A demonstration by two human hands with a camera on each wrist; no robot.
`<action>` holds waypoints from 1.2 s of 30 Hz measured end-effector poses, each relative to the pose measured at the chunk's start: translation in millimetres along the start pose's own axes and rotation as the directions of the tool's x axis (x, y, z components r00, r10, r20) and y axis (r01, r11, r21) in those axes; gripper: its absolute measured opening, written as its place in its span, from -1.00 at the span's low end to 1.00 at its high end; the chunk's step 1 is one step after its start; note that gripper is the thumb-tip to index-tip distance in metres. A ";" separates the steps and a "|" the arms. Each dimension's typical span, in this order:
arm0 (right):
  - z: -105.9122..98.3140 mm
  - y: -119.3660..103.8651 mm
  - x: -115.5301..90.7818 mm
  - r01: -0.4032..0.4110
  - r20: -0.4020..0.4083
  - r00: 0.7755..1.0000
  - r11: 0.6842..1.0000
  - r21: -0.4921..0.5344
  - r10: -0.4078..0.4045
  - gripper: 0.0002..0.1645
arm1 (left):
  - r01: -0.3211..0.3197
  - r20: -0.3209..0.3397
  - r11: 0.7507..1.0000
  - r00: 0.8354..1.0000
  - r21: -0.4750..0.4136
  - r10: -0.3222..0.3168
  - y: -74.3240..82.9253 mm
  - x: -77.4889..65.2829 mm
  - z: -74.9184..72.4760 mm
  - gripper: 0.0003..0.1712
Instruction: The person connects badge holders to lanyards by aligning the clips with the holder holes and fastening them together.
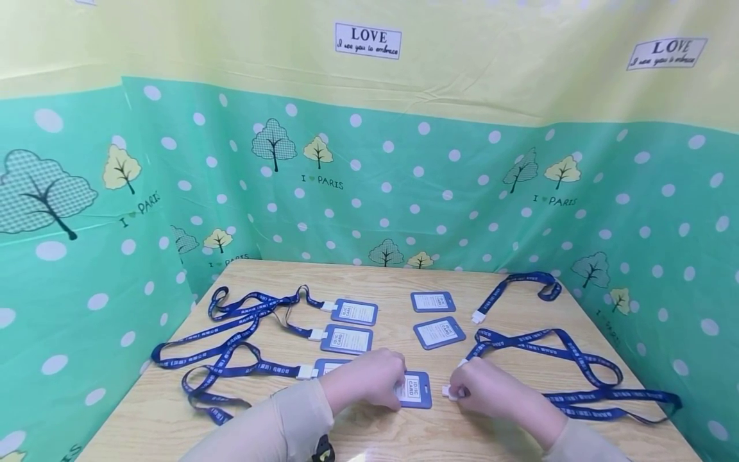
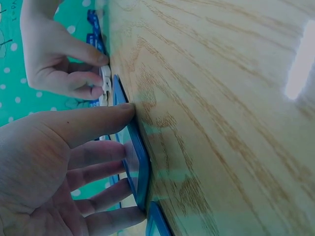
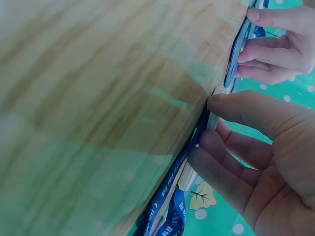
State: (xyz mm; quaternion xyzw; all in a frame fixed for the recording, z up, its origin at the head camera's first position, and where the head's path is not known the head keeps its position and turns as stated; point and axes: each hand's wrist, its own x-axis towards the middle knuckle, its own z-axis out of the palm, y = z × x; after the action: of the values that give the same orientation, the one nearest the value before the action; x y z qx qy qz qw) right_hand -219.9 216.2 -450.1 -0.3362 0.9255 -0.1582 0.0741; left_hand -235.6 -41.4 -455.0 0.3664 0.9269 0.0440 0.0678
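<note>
A blue ID card holder [image 1: 417, 390] lies flat near the front of the wooden table. My left hand [image 1: 372, 378] holds it by its edges, thumb on the near side and fingers across the far side. To the right, my right hand [image 1: 491, 391] pinches the white clip [image 1: 448, 392] of a dark blue lanyard [image 1: 612, 394] between thumb and fingers. A small gap separates the clip from the holder's slotted end. The left wrist view shows the thumb and spread fingers on the holder [image 2: 141, 167]. In the right wrist view, the fingers partly cover the clip.
Left of my hands, several card holders [image 1: 346, 339] lie attached to blue lanyards [image 1: 199, 353]. Two loose holders [image 1: 432, 301] lie at the back middle. More loose lanyards [image 1: 522, 277] lie at the right. A patterned green cloth [image 1: 358, 212] hangs around the table [image 1: 392, 276].
</note>
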 end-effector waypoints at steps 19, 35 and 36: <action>-1.1 -7.3 5.2 -0.026 0.014 1.000 0.999 -0.031 0.027 -0.80 | -0.002 0.001 1.000 1.000 0.016 0.002 1.9 -1.0 -3.7 -0.75; 2.9 -10.0 10.6 -0.018 0.009 1.000 0.999 -0.037 0.018 -0.76 | 0.008 0.001 1.000 1.000 0.012 -0.008 2.2 -1.0 -2.2 -0.74; 2.8 -10.2 10.9 -0.018 0.010 1.000 0.999 -0.036 0.018 -0.76 | 0.007 0.002 1.000 1.000 0.014 -0.007 2.2 -0.9 -2.1 -0.74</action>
State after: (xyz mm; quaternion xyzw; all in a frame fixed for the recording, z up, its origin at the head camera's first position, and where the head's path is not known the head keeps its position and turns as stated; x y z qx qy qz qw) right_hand -221.3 201.1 -449.6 -0.3300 0.9307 -0.1392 0.0741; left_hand -233.8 -40.5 -452.6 0.3636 0.9284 0.0371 0.0663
